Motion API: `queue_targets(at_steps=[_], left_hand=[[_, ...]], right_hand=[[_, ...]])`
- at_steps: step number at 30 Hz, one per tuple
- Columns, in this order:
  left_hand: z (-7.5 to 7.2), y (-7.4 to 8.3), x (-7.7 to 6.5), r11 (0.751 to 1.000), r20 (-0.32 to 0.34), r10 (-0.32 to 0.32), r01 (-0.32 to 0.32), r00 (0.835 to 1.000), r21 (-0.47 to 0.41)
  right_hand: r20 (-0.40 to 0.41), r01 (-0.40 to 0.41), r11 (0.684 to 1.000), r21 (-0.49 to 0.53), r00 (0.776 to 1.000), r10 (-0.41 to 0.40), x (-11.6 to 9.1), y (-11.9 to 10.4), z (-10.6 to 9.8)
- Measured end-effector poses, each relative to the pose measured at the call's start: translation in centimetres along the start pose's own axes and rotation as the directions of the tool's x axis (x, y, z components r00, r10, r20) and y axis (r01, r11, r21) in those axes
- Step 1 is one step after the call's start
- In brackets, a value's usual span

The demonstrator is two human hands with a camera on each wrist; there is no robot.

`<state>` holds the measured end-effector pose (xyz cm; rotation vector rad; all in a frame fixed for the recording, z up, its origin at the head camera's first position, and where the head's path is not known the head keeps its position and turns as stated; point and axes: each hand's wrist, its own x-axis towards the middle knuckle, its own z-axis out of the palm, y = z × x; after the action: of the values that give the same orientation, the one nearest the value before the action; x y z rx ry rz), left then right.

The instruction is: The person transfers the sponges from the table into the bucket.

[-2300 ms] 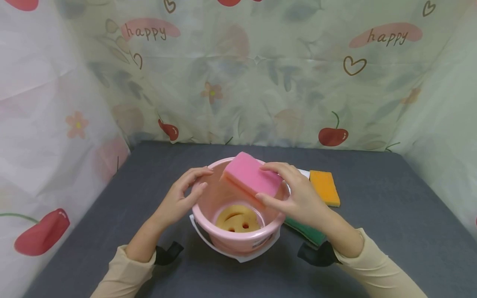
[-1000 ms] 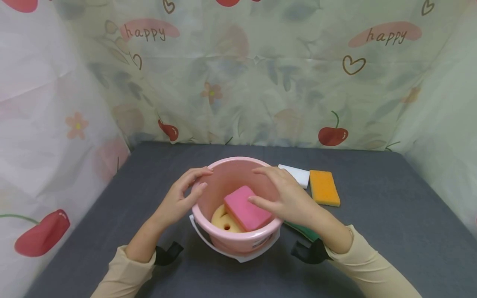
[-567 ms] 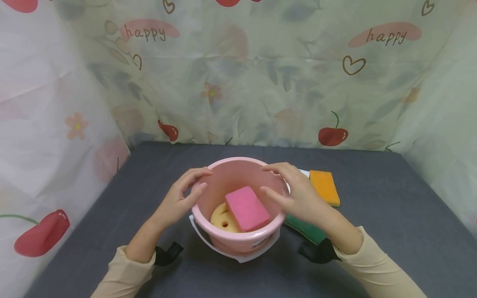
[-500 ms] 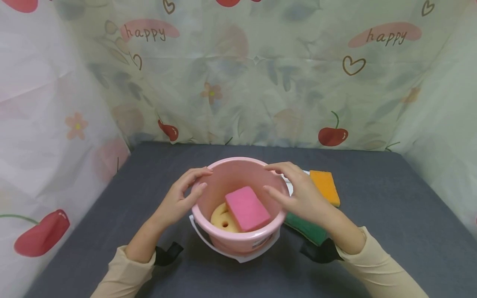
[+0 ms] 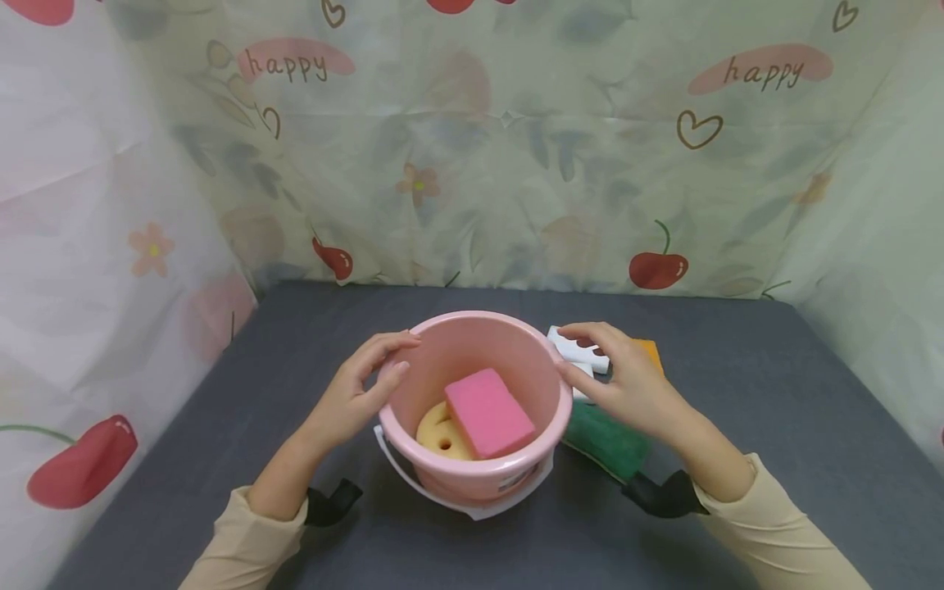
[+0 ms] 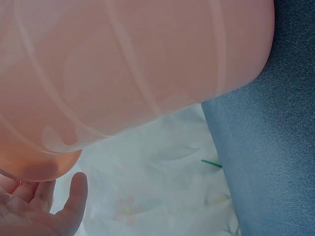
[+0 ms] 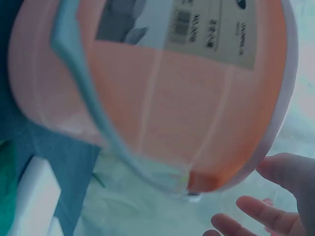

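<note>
A pink bucket with a white handle stands in the middle of the dark table. Inside it, a pink sponge leans over a round yellow sponge with face-like holes. My left hand rests at the bucket's left rim, fingers loosely bent and thumb apart. In the left wrist view, its fingertips meet the underside of the rim. My right hand is at the right side, holding nothing, fingers spread above the white blocks. Its thumb is right at the bucket's rim, as the right wrist view shows.
Right of the bucket lies a green sponge, with the white blocks behind it. An orange sponge is partly hidden behind my right hand. A printed curtain closes off the back and sides of the table.
My right hand has let go of the pink sponge, which dropped from the bucket's mouth onto the yellow one. That hand then moved right, out past the rim. My left hand stayed put.
</note>
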<state>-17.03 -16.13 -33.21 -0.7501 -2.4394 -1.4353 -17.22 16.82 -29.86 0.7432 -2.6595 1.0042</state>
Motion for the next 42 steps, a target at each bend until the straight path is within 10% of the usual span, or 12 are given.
queue_targets(at_steps=[18, 42], left_hand=[[0.0, 0.2, 0.0, 1.0, 0.007, -0.013, 0.013, 1.0, -0.004], [0.0, 0.1, 0.0, 1.0, 0.007, -0.01, 0.01, 1.0, -0.007]], right_hand=[[0.088, -0.046, 0.997, -0.061, 0.995, 0.051, -1.2, 4.8, -0.3], [0.377, -0.092, 0.995, -0.045, 0.92, 0.102, -3.6, 9.2, 1.5]])
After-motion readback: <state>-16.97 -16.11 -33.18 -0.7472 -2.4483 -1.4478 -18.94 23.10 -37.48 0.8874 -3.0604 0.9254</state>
